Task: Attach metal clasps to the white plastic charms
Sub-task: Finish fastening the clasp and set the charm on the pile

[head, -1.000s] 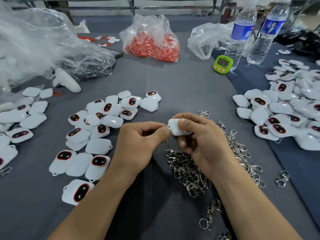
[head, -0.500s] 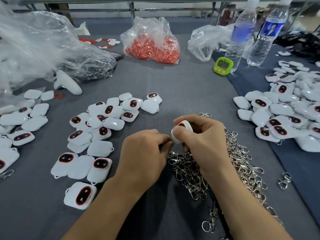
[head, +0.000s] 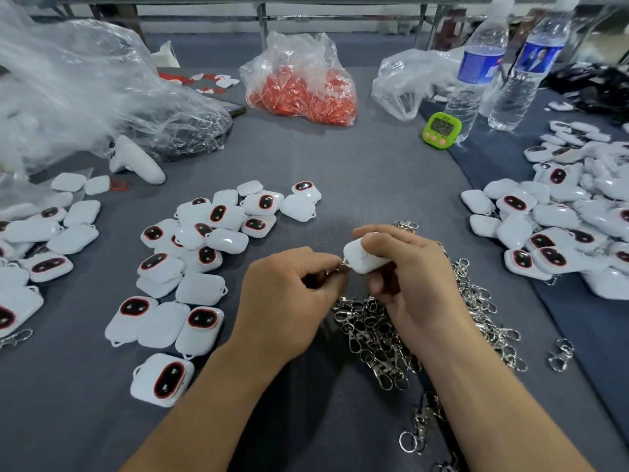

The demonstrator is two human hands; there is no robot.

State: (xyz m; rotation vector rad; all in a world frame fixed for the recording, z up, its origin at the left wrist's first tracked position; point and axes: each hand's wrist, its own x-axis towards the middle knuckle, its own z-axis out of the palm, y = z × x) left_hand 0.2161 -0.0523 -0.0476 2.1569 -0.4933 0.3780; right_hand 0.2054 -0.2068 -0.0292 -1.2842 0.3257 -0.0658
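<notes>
Right hand (head: 405, 270) grips one white charm (head: 362, 257) above the clasp heap (head: 384, 335); left hand (head: 292, 294) pinches a metal clasp (head: 342, 266) at the charm's small corner loop; whether the ring is through cannot be told. Risks, as judgement: the ring may slip off the loop if the pinch loosens; the smooth charm may twist in the grip; a dropped clasp would vanish into the heap; forcing could snap the loop.

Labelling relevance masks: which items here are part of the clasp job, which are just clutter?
In the job: left hand, pinching a clasp; right hand, holding a charm; clasp pile; loose charms.
Lying about: green timer; water bottles; bag of red parts; white controller.
</notes>
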